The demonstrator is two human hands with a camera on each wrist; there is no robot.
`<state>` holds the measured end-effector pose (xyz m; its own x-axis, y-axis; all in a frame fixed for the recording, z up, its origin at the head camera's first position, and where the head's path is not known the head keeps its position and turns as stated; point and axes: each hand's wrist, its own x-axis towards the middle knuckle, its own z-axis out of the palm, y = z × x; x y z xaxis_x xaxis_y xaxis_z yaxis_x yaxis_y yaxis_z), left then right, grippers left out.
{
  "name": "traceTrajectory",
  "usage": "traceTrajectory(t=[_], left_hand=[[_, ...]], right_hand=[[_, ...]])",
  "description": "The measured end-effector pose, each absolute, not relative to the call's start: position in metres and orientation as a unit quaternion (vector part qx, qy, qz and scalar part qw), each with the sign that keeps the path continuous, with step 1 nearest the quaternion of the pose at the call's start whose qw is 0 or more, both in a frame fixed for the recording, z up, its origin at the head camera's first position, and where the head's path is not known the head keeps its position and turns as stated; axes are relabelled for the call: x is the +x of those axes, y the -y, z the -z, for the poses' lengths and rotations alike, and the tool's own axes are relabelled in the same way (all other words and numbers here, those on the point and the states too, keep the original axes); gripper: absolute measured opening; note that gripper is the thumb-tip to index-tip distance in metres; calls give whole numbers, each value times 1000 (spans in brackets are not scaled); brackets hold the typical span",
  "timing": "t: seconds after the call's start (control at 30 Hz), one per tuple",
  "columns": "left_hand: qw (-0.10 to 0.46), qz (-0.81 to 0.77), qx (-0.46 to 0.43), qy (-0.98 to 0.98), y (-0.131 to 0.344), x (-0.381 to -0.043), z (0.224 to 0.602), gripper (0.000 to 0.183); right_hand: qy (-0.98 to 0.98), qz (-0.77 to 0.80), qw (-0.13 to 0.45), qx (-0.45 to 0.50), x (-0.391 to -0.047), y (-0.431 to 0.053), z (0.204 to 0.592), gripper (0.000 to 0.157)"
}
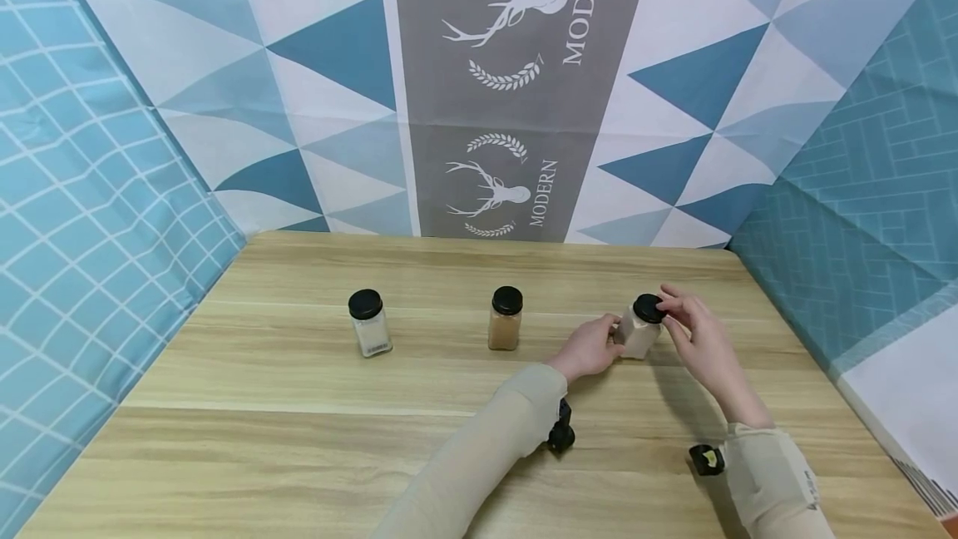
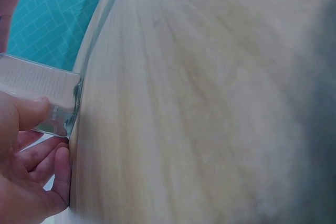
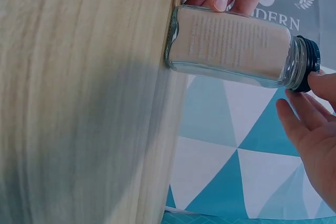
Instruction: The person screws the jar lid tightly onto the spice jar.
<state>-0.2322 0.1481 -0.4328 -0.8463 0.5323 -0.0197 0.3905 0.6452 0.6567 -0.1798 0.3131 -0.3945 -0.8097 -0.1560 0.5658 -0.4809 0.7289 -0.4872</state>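
Observation:
A square glass spice jar [image 1: 638, 339] filled with pale powder stands at the right of the table, tilted little if at all. My left hand [image 1: 588, 349] grips its body low on the left side; in the left wrist view the thumb lies along the glass [image 2: 39, 80]. From the right, my right hand [image 1: 699, 343] pinches the black lid [image 1: 648, 308] between thumb and fingers. The lid [image 3: 312, 61] sits on the jar's neck in the right wrist view, where printed text shows on the glass.
A similar jar with orange-brown powder [image 1: 505, 329] stands mid-table under a black lid. Farther left is another black-lidded jar with white contents [image 1: 372, 334]. Patterned cloth [image 1: 494, 123] hangs behind the wooden table [image 1: 299, 456], with blue cloth at both sides.

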Motion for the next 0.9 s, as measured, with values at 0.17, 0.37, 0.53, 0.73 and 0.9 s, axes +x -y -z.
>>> traceTrajectory(t=[0.17,0.37,0.53,0.73,0.9], left_hand=[[106,-338,255,-900,-148,-233,433,46],[108,-339,254,-899,-148,-233,433,46],[112,-342,251,-898,-148,-231,433,46],[103,-341,253,-900,-148,-231,433,46],[107,-345,249,-899,-148,-230,433,46]], right_hand=[[895,-328,252,168,-179,-312,393,28],[900,-320,250,162,-178,-310,392,34],[904,-317,244,153,-177,-310,393,40],[894,-320,269,164,-178,-311,394,43],[891,-322,280,155,-178,-312,395,42]])
